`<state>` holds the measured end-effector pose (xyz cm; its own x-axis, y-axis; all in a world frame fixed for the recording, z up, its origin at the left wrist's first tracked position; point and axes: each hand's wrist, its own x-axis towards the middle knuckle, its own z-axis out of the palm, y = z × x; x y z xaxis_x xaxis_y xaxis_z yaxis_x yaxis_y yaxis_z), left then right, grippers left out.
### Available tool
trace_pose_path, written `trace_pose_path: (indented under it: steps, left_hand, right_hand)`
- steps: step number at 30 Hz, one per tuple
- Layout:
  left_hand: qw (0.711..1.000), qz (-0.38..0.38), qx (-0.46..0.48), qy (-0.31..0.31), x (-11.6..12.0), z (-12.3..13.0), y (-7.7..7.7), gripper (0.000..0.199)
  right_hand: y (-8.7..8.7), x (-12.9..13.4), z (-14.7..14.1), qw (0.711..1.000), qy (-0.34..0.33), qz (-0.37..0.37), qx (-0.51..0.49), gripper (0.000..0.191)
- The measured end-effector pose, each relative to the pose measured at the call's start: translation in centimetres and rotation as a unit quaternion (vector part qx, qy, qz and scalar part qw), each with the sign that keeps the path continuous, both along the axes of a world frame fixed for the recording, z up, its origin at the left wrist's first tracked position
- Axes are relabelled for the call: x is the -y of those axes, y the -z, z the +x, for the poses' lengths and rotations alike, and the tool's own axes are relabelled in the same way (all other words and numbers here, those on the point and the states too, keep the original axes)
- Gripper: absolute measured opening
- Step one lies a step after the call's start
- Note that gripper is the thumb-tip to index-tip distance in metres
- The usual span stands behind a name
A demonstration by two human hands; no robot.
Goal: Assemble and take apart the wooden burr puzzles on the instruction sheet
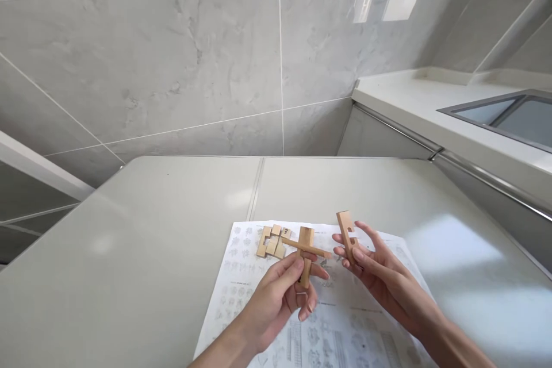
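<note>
My left hand [287, 287] is closed on two wooden puzzle pieces [306, 237] that are joined crosswise, one flat piece passing through the other. Between the thumb and fingers of my right hand [373, 267] is a notched wooden puzzle piece [346, 230], tilted, with cut-outs along its right edge. The two hands are apart, and so are the pieces in them. Left of the crossed pieces, several more wooden puzzle pieces [271, 244] lie close together on the paper; one carries a dark number 3. Fingers hide part of the held pieces.
A large printed sheet [259, 299] with small diagrams lies under the hands on a pale table [129, 276]. A seam crosses the table's far half. Grey tiled wall [172, 57] rises behind. At the right stands a white counter [401, 95] with a dark-framed inset.
</note>
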<state>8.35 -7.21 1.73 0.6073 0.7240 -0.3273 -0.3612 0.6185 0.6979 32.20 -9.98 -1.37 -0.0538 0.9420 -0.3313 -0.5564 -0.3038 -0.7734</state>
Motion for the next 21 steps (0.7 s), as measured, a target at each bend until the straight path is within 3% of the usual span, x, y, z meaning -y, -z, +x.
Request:
trace_pose_path:
  steps: [6,15,21]
  left_hand:
    - [0.999,-0.026,0.018,0.005,-0.3,1.0,1.0,0.034]
    - [0.998,-0.048,0.046,0.017,-0.5,0.3,1.8,0.028]
    - [0.998,-0.036,0.038,0.047,-0.2,0.5,1.6,0.031]
  right_hand:
    - [0.7,0.0,0.0,0.999,-0.012,0.029,-0.037,0.028]
    - [1.0,0.9,-0.8,0.997,-0.063,0.046,-0.007,0.024]
    - [0.8,1.2,-1.3,0.99,-0.106,0.086,0.04,0.025]
